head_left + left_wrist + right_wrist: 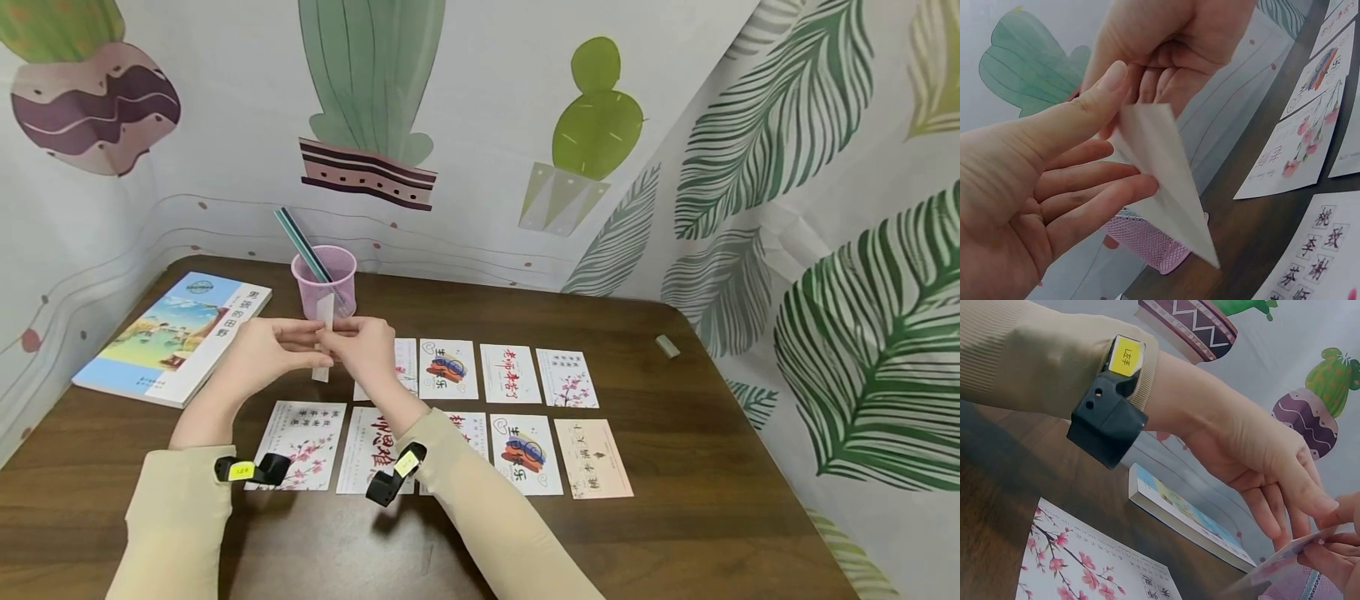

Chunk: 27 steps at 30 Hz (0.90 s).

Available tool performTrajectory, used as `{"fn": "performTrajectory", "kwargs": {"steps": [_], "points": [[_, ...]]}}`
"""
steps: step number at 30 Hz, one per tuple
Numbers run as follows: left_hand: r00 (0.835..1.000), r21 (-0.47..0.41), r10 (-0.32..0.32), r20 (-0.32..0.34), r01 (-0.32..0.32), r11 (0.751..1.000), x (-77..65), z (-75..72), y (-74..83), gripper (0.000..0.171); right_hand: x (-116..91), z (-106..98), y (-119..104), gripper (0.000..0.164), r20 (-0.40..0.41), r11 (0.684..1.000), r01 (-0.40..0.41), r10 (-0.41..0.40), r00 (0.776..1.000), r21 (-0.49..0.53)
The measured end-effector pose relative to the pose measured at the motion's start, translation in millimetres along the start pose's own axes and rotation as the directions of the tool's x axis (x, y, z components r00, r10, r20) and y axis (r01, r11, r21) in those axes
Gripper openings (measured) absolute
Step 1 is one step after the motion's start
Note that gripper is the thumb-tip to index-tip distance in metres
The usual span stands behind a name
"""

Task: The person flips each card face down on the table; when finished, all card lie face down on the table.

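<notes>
Held card is up off the table, between the two hands, in front of the cup with pens. Head view has it nearly edge-on, a thin strip running from the person's side toward the cup; true long axis hard to tell at that angle.

Right hand is on the card's right, thumb and fingers pinching it. Left hand is on its left, fingers fairly straight, tips on the card, thumb on the near part; looks like a light pinch, exact thumb contact unclear. Left wrist view gives a pale, plain-looking face; right wrist view gives some blurred pinkish print.

Right hand is nearer the back row of cards, covering part of its leftmost one. Front row of cards lies closer to the person, partly under the right forearm. Book lies left, just beside the left hand.
</notes>
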<state>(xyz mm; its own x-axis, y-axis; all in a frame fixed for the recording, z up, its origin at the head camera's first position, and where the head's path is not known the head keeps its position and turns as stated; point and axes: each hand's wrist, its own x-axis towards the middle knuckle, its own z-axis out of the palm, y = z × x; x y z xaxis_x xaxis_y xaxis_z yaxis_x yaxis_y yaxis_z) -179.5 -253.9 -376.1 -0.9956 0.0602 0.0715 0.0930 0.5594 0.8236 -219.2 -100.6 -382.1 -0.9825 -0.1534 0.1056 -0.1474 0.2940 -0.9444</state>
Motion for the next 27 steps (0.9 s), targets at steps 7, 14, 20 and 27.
{"fn": "performTrajectory", "kwargs": {"steps": [7, 14, 20, 27], "points": [[1.0, -0.005, -0.006, 0.028, 0.007, 1.0, -2.2, -7.1, -8.5, 0.062, 5.6, -2.2, 8.5, 0.019, -0.002, 0.999, -0.044, 0.044, 0.999, 0.029], [0.986, -0.055, -0.127, -0.11, 0.121, 0.991, -2.9, -13.2, -29.7, 0.067, 9.4, -0.8, 18.2, 0.02, 0.036, 0.99, -0.116, 0.113, 0.993, 0.078], [0.961, -0.073, -0.275, 0.026, 0.277, 0.958, 2.0, -6.9, -46.5, 0.083, 10.5, 4.6, 24.8, 0.019, 0.086, 0.975, -0.192, 0.183, 0.979, 0.114], [0.955, -0.042, -0.296, -0.033, 0.295, 0.955, 3.2, 2.7, -51.3, 0.078, 11.9, 8.0, 33.5, 0.016, 0.092, 0.978, -0.205, 0.202, 0.975, 0.029]]}}
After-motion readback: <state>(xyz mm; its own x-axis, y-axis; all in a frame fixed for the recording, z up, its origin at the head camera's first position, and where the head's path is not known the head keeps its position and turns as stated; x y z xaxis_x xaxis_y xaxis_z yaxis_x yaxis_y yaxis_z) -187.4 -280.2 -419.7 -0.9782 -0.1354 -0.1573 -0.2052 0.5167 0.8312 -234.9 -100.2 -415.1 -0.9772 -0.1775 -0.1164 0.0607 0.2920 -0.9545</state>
